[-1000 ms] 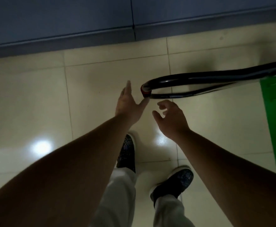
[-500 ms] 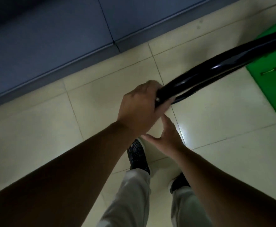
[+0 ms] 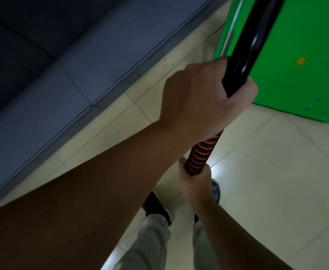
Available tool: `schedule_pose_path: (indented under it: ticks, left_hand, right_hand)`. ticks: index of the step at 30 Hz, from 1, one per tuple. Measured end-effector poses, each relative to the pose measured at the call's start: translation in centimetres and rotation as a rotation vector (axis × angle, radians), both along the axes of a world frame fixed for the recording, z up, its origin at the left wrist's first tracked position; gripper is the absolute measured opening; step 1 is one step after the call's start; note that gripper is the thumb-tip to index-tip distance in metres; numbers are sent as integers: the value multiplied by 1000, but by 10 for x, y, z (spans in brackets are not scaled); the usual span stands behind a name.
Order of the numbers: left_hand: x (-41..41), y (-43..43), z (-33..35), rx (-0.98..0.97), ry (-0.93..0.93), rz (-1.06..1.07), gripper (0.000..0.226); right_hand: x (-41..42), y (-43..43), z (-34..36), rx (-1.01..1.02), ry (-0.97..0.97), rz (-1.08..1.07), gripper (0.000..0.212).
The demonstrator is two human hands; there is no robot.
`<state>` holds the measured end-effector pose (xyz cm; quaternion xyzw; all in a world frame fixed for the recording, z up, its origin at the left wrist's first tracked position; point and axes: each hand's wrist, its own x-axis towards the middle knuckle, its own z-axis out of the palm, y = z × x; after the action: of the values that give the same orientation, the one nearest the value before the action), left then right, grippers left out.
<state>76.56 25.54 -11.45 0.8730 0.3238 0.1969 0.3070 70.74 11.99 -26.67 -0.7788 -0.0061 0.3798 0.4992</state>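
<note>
Pale tiled floor [image 3: 276, 172], green panel [image 3: 306, 55] at upper right. Item: black bar [image 3: 245, 45], centre-right of frame, crossing the panel. Our left hand [image 3: 198, 98] curls its fingers round the glossy shaft; our right hand [image 3: 196, 186] clasps the red-striped grip [image 3: 200, 154] below. Risk, we judge: upper hold slipping on smooth finish, bar striking panel.
</note>
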Motion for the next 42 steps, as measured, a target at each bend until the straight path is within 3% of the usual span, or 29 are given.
schedule_pose_path:
  ticks: [8,15,22,27,32,34,35,37,38,39,40,42]
  left_hand:
    - [82,-73,87,-225,26,-14,34]
    - [72,-113,138,-251,251,-29,51]
    - [62,-125,149,-733,303,152,48]
    - [17,-145,155,-993,313,327,29]
    - [-51,-166,151,-1197,448,201,49]
    - [-86,-172,153,-1102,554,52,59]
    - [-108,-171,153,-908,593,-62,63]
    - [-155,-163,150,-220,623,-356,66]
    - [-176,-160,149,99,501,-467,60]
    - [-197,-159,148,286,345,-551,51]
    - [-215,-159,146,357,238,-608,49]
    - [-242,-165,139,380,271,-696,61]
  right_hand:
    - [77,-117,121,-148,53,42,39]
    - [73,-194,206,-278,9,112,41]
    - [104,-242,270,-519,-154,186,41]
    - [104,-260,294,-690,-266,286,36]
    - [58,-289,299,-844,-333,273,28]
    - [29,-307,300,-848,-326,230,31]
    - [12,-313,300,-849,-319,228,31]
    - [-25,-318,300,-838,-324,246,24]
    - [-42,-321,299,-821,-345,253,21]
    - [-59,-323,297,-808,-358,261,20]
    - [-75,-326,294,-797,-369,270,21]
    - [-108,-335,290,-786,-394,305,24]
